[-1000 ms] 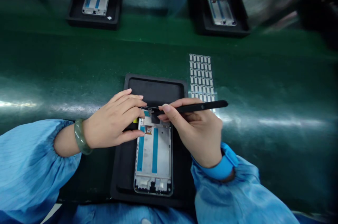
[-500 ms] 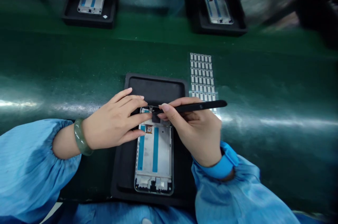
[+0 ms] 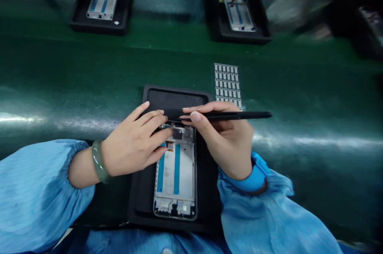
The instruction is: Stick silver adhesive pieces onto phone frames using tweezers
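Note:
A phone frame [image 3: 186, 170] with blue strips lies in a black tray [image 3: 206, 206] at the lower middle. My left hand [image 3: 134, 138] rests over the frame's upper left edge, fingers spread, palm down; it holds nothing that I can see. Black tweezers [image 3: 239, 116] lie nearly level in my right hand [image 3: 224, 138], pinched between thumb and fingers. Their tips reach the frame's top edge near my left fingertips. Whether anything is between the tips is too small to tell.
Behind my right hand lies a sheet of small white stickers [image 3: 227, 80]. Farther back stand two black trays, one at the left [image 3: 98, 26] and one at the right [image 3: 242, 37], each with a phone frame. Another dark object is blurred at the far right edge.
My right hand has lifted slightly, and the tweezers now point more level, with their rear end farther right. My left hand has shifted a little to the right and stays spread.

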{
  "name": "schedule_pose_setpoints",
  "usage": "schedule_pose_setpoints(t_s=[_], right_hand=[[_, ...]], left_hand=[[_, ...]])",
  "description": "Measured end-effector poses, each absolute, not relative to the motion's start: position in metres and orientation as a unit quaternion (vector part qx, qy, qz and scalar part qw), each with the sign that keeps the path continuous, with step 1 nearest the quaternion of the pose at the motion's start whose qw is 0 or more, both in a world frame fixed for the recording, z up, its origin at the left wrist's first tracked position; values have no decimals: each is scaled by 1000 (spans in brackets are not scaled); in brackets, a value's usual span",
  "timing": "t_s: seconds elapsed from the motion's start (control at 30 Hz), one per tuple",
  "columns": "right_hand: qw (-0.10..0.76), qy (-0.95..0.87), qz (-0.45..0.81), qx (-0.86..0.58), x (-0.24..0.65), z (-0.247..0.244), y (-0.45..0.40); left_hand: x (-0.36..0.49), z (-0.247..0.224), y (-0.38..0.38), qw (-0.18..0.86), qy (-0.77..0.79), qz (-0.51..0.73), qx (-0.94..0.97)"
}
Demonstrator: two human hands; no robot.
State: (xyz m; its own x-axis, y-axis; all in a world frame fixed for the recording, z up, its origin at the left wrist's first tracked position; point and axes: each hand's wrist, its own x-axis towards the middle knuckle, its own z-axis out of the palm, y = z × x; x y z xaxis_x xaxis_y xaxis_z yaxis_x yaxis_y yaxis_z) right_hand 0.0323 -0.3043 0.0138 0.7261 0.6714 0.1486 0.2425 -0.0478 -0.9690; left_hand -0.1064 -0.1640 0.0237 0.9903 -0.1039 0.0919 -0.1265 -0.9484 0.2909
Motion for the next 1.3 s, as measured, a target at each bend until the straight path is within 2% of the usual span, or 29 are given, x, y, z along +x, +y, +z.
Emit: schedule_pose_setpoints(t_s=[0.13, 1.3], right_hand=[[610, -329, 207, -691, 34, 13, -300], [516, -405, 199, -728, 36, 12, -302]], left_hand=[[-107, 20, -164, 161, -53, 43, 985], [-107, 21, -165, 162, -52, 51, 984]])
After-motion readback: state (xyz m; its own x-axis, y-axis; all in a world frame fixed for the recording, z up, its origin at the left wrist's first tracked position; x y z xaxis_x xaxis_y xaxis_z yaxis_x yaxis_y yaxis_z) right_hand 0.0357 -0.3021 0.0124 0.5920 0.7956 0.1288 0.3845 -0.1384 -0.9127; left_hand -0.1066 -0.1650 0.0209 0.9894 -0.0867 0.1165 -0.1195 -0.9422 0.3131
